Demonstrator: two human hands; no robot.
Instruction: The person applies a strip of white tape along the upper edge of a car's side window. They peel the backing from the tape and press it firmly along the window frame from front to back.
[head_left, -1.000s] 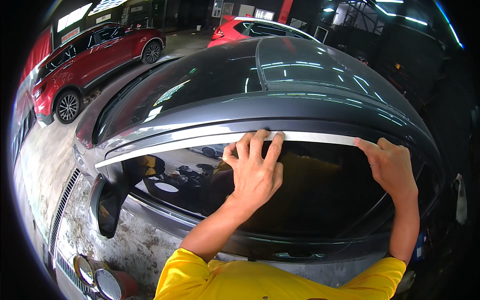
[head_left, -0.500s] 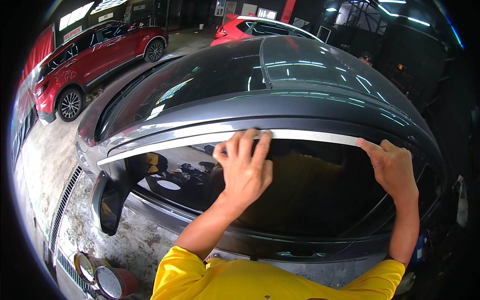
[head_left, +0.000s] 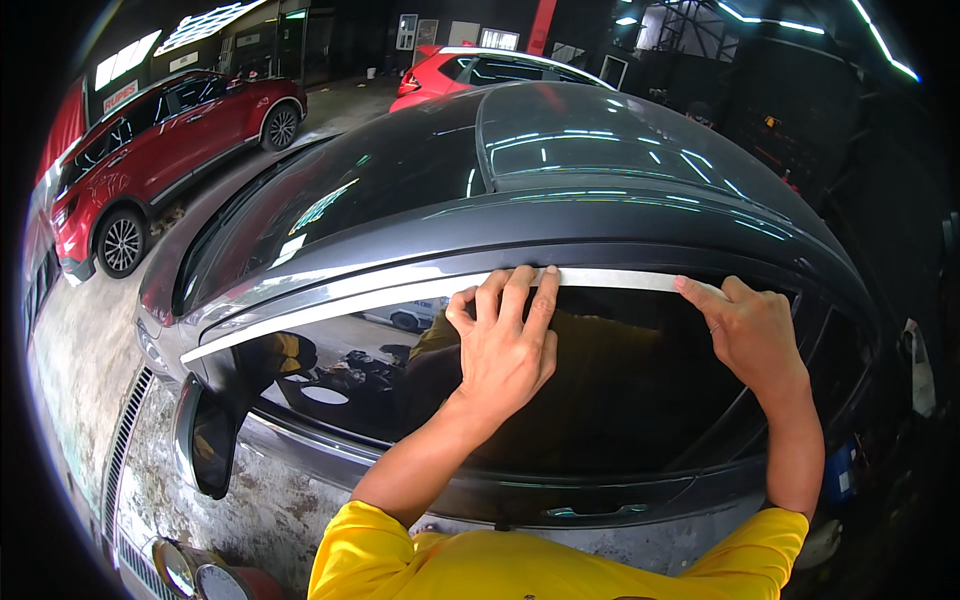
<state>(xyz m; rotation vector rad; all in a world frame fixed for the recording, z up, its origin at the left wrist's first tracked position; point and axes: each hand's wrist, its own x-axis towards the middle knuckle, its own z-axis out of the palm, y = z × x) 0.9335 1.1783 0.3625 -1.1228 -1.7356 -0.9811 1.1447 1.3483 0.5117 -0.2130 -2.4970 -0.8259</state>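
A narrow silvery-white strip (head_left: 390,292) runs along the top edge of the dark side window (head_left: 620,390) of a grey car (head_left: 400,235). My left hand (head_left: 508,345) is open, its fingers apart and the fingertips pressed on the strip near the middle of the window. Farther right, my right hand (head_left: 745,335) has its fingers curled and closed at the strip's right end, where the index fingertip meets it. The thumb there is mostly hidden. Both forearms come up from yellow sleeves.
The car's side mirror (head_left: 210,440) juts out at left. Below it, two round buckets (head_left: 225,580) stand by a floor drain grate (head_left: 125,430). A red car (head_left: 180,135) is parked at far left, and another red car (head_left: 480,70) stands behind the roof.
My left hand has slid a little to the right along the strip. My right hand has come leftward, so the gap between them is smaller. The whole view has shifted slightly.
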